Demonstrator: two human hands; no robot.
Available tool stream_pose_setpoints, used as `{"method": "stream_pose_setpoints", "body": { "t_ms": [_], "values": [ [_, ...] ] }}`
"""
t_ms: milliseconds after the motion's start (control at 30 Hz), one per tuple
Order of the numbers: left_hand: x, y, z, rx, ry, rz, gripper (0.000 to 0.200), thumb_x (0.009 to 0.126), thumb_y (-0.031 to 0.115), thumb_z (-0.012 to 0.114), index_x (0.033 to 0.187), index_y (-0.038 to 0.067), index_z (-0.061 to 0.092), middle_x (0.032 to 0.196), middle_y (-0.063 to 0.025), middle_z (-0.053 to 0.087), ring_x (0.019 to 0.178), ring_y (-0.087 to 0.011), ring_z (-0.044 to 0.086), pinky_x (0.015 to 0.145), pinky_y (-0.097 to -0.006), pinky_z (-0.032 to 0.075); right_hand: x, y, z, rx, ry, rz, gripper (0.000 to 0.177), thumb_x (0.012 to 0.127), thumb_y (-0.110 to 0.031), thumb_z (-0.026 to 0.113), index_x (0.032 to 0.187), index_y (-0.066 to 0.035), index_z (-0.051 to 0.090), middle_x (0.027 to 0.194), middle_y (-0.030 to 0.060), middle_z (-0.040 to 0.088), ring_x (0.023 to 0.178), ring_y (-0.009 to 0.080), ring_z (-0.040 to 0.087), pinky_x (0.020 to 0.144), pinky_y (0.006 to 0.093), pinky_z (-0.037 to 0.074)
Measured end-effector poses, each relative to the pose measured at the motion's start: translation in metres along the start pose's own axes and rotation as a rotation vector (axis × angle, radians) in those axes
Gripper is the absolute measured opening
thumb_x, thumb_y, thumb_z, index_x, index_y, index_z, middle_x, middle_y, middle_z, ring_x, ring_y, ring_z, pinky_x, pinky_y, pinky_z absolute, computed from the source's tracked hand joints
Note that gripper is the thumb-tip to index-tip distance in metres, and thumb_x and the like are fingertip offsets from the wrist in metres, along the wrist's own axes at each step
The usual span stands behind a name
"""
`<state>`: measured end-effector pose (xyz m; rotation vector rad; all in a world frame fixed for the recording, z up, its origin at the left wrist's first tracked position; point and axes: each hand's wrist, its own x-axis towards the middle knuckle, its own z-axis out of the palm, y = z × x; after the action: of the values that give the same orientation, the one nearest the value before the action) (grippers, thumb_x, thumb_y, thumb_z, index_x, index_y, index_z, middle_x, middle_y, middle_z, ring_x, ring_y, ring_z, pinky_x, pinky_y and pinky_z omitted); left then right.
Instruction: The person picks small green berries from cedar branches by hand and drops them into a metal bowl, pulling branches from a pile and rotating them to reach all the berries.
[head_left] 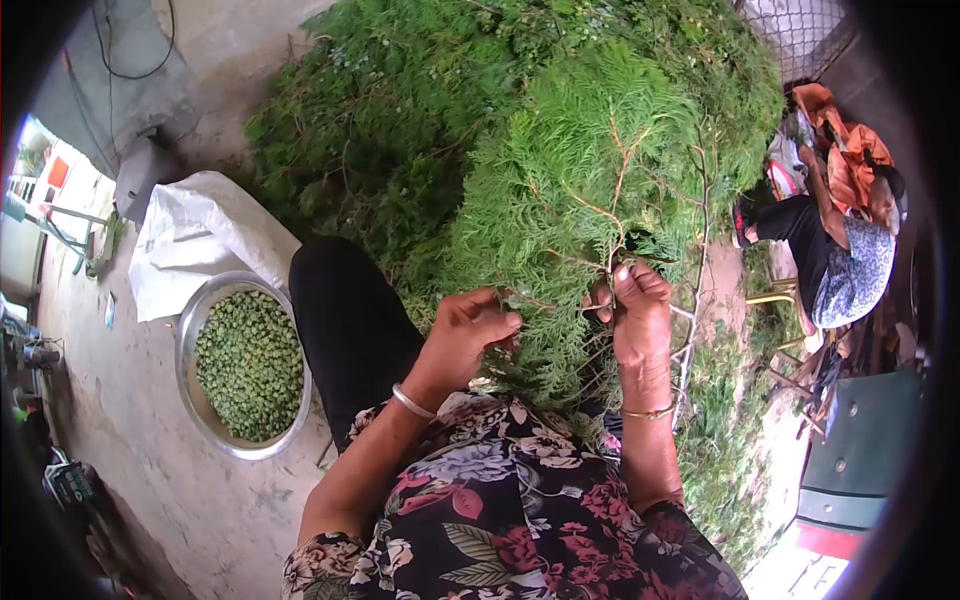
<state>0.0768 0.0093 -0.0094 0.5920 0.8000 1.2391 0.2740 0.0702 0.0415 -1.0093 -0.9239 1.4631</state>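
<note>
In my right hand, closed with the thumb on top, is the woody stem of a leafy green conifer branch. The branch fans out away from me, with flat, feathery sprays and reddish-brown twigs. My left hand is at the left side of the same branch, thumb and fingers drawn together near a spray. Whatever is between those fingers is too small or hidden to make out. To my left, a round metal basin holds many small green cones or seed pods.
A large heap of cut conifer branches lies ahead. A white woven sack lies behind the basin. At right, another person sits near orange cloth. Loose green sprigs cover the floor to my right, near a dark green panel.
</note>
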Motion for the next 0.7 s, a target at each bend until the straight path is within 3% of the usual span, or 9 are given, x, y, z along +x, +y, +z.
{"method": "stream_pose_setpoints", "body": {
  "t_ms": [133,200,233,333,467,600,700],
  "values": [
    [0.0,0.006,0.002,0.095,0.05,0.146,0.011,0.078,-0.005,0.061,0.075,0.005,0.057,0.068,0.0027,0.053,0.064,-0.0035,0.049,0.056,-0.0201,0.037,-0.003,-0.003,0.001,-0.008,-0.042,0.02,0.015,0.088,-0.009,0.06,0.076,0.0,0.056,0.067,0.0063,0.057,0.056,0.0166,0.057,0.041,0.0252,0.04],
    [0.004,0.009,-0.001,-0.158,-0.02,0.136,0.016,0.077,-0.008,0.059,0.074,0.007,0.054,0.067,0.0044,0.051,0.06,-0.0036,0.045,0.054,-0.0219,0.033,-0.005,-0.004,0.004,-0.027,-0.037,0.033,0.015,0.088,-0.009,0.06,0.076,0.0,0.056,0.067,0.0062,0.057,0.056,0.0166,0.057,0.041,0.0251,0.04],
    [0.002,0.015,0.007,-0.308,0.039,0.073,0.015,0.076,-0.009,0.059,0.076,0.006,0.056,0.069,0.0046,0.053,0.06,-0.0032,0.044,0.055,-0.0225,0.034,-0.005,-0.004,0.006,-0.032,-0.027,0.046,0.015,0.088,-0.009,0.06,0.076,0.0,0.055,0.066,0.0059,0.056,0.056,0.0164,0.057,0.042,0.0248,0.04],
    [-0.002,0.021,-0.005,-0.221,-0.106,0.011,0.016,0.074,-0.009,0.06,0.086,0.002,0.06,0.078,0.0016,0.06,0.064,-0.0037,0.049,0.06,-0.0225,0.039,-0.003,-0.001,0.004,-0.046,-0.031,0.071,0.015,0.088,-0.01,0.06,0.077,0.0,0.055,0.066,0.0054,0.056,0.056,0.0163,0.057,0.042,0.0242,0.04],
    [-0.001,0.028,0.014,-0.215,-0.046,0.019,0.015,0.074,-0.004,0.066,0.089,0.001,0.064,0.077,0.0002,0.064,0.067,-0.0051,0.055,0.059,-0.0222,0.041,-0.002,0.0,0.005,-0.077,-0.051,0.113,0.017,0.088,-0.009,0.06,0.074,-0.001,0.054,0.067,0.005,0.055,0.055,0.0158,0.056,0.042,0.0235,0.039],
    [0.005,0.014,-0.009,0.202,-0.046,0.14,0.009,0.072,0.002,0.072,0.076,-0.002,0.065,0.064,0.0036,0.056,0.058,-0.0025,0.046,0.05,-0.024,0.037,-0.003,-0.003,0.01,-0.142,-0.044,0.141,0.018,0.087,-0.007,0.061,0.072,-0.001,0.052,0.067,0.0045,0.055,0.055,0.0147,0.055,0.042,0.0234,0.039],
    [0.009,0.012,-0.022,0.499,-0.054,0.209,0.017,0.071,0.006,0.076,0.066,-0.003,0.062,0.056,0.0048,0.048,0.055,-0.0022,0.039,0.045,-0.0247,0.033,-0.003,0.002,0.008,-0.15,-0.067,0.158,0.015,0.087,-0.006,0.06,0.075,0.0,0.054,0.068,0.0043,0.055,0.056,0.0145,0.055,0.043,0.0233,0.039]
  ]
}}
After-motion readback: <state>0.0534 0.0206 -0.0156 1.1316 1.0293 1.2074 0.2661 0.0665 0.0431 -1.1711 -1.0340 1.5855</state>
